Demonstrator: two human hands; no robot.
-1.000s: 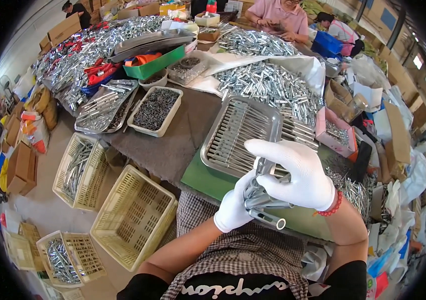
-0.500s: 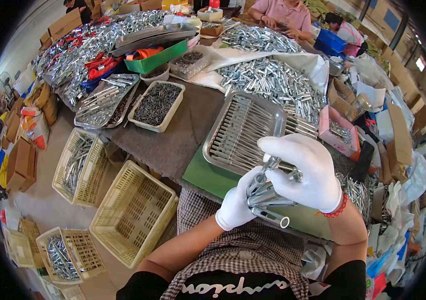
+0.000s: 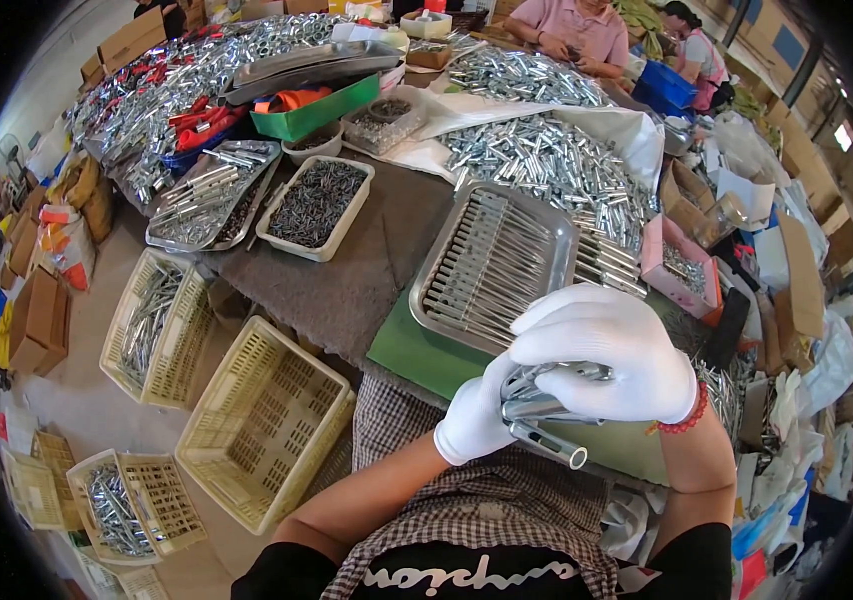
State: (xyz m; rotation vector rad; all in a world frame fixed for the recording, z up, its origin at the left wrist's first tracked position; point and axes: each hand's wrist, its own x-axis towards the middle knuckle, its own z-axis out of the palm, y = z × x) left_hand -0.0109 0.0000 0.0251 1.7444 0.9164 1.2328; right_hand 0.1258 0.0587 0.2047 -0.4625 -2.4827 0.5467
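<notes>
Left hand [image 3: 472, 415]: fingers clasp metal tubes [image 3: 540, 408].
Tubes' long axis: roughly ten to four o'clock.
Right hand [image 3: 612, 350]: cupped close at two o'clock, fingers curled, grip hidden.
Tray [image 3: 564, 240]: rods [image 3: 492, 250] inside, eleven o'clock.

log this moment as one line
left hand: holding metal tubes | right hand: curled over tubes | ahead: metal tray with rods, green board beneath

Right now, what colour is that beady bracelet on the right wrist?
The bracelet is red; the head view shows it best.
</notes>
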